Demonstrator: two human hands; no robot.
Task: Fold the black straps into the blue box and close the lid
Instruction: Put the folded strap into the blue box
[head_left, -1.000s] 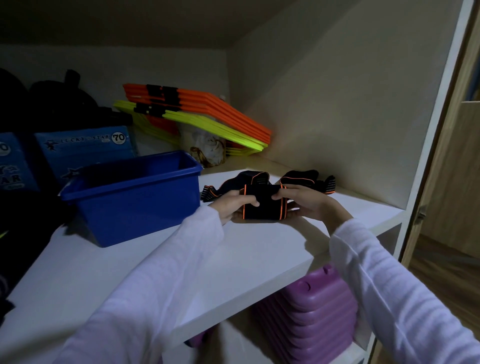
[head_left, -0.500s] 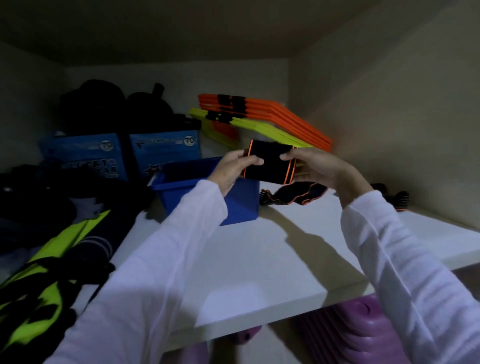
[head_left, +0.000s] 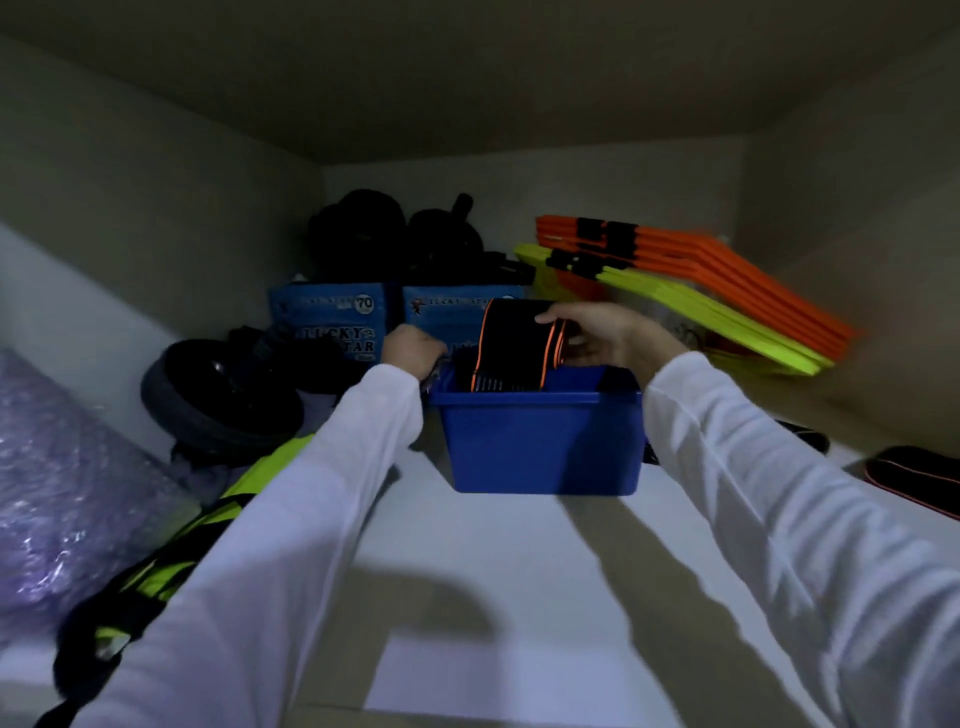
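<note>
A person's right hand (head_left: 605, 332) is pinching a folded black fabric strap with orange edging (head_left: 514, 345), lowering it into the open blue plastic box (head_left: 540, 441). The left hand (head_left: 413, 349) is curling over the box's left rim. Best keeping the fold pressed flat while sliding it down.

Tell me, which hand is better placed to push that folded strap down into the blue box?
Right: the right hand already holds the folded black strap above the blue box.
</note>
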